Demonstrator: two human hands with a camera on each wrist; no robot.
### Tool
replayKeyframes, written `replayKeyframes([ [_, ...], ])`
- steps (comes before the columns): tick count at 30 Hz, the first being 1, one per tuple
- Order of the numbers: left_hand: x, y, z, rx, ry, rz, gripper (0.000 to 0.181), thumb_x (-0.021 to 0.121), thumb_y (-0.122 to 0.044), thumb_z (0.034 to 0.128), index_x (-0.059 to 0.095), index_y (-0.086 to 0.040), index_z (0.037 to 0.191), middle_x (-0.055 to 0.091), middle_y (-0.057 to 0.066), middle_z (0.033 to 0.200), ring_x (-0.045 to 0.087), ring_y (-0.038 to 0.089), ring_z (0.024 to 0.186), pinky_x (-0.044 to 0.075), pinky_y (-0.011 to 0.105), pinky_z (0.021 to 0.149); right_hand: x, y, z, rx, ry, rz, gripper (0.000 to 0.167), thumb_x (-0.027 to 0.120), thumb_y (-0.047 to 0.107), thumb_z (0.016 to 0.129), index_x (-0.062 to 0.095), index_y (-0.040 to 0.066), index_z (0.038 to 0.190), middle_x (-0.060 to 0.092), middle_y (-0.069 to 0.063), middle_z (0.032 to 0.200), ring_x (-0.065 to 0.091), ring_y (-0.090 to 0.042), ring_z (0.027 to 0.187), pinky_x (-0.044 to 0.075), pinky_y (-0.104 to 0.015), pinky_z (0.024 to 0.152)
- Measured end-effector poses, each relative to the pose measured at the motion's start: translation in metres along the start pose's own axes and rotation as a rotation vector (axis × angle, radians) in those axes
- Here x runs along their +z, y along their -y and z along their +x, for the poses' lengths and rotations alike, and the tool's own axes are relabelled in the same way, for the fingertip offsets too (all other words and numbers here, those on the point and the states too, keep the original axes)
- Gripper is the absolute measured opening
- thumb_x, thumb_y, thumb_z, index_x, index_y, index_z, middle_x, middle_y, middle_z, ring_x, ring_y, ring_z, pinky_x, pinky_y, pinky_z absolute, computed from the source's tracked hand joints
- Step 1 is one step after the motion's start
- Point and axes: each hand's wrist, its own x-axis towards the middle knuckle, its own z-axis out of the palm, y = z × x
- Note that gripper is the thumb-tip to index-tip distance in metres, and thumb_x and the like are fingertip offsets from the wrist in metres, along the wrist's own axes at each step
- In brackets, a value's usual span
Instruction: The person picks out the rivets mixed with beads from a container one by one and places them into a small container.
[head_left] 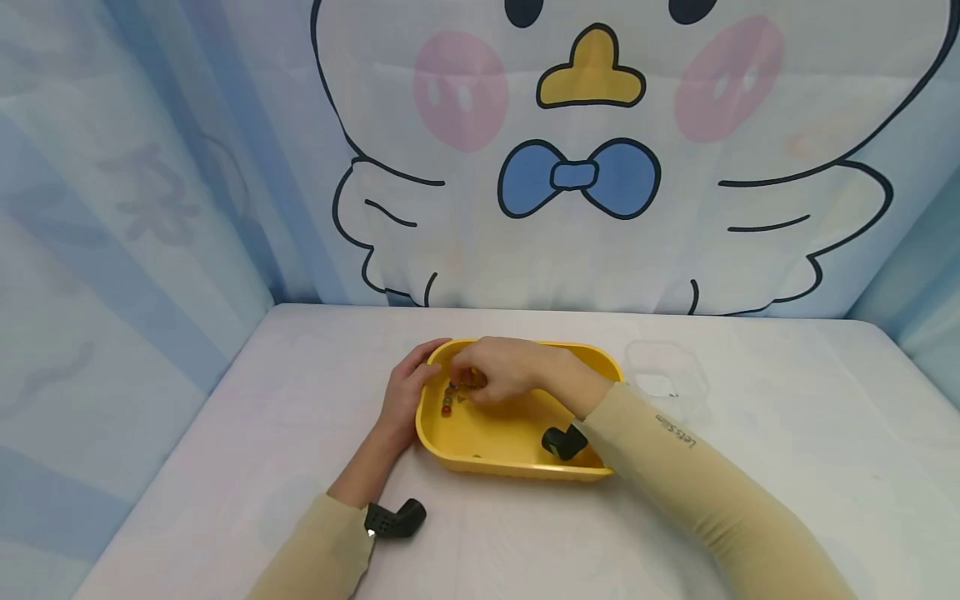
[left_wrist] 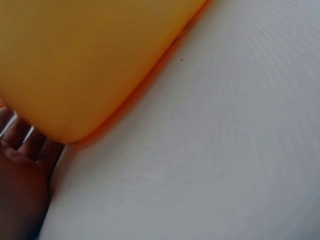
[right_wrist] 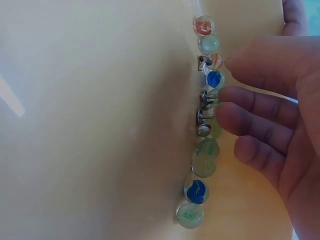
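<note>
A yellow plastic tray [head_left: 510, 433] stands on the table. My left hand [head_left: 408, 392] grips its left side, thumb over the rim and fingers along the outer wall; those fingers show at the left edge in the left wrist view. Inside the tray, my right hand [head_left: 502, 367] reaches to the left end. In the right wrist view its fingers [right_wrist: 255, 122] are slightly bent, their tips beside small round-headed metal tacks [right_wrist: 204, 116]. Glass marbles, including a blue-swirled marble [right_wrist: 196, 191] and a red-patterned marble [right_wrist: 204, 25], line up with the tacks along the tray's wall.
A clear plastic container [head_left: 667, 371] lies on the white table [head_left: 787, 400], right of the tray. A printed curtain [head_left: 577, 250] hangs behind the table's far edge, and another curtain [head_left: 135, 292] hangs on the left. Black cameras are strapped to both wrists.
</note>
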Motion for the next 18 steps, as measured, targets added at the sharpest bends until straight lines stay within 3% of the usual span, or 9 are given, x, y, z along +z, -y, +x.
replayKeyframes([
  [18, -0.0015, 0.0021, 0.0009, 0.012, 0.009, 0.008, 0.045, 0.041, -0.008, 0.0981, 0.054, -0.003, 0.141, 0.053, 0.011, 0.144, 0.049, 0.025, 0.129, 0.037, 0.038, 0.113, 0.0041, 0.0003, 0.0038, -0.032, 0.058, -0.011, 0.017, 0.071, 0.012, 0.092, 0.073, 0.015, 0.108, 0.063, 0.004, 0.102, 0.055, -0.014, 0.093, 0.047, -0.023, 0.085],
])
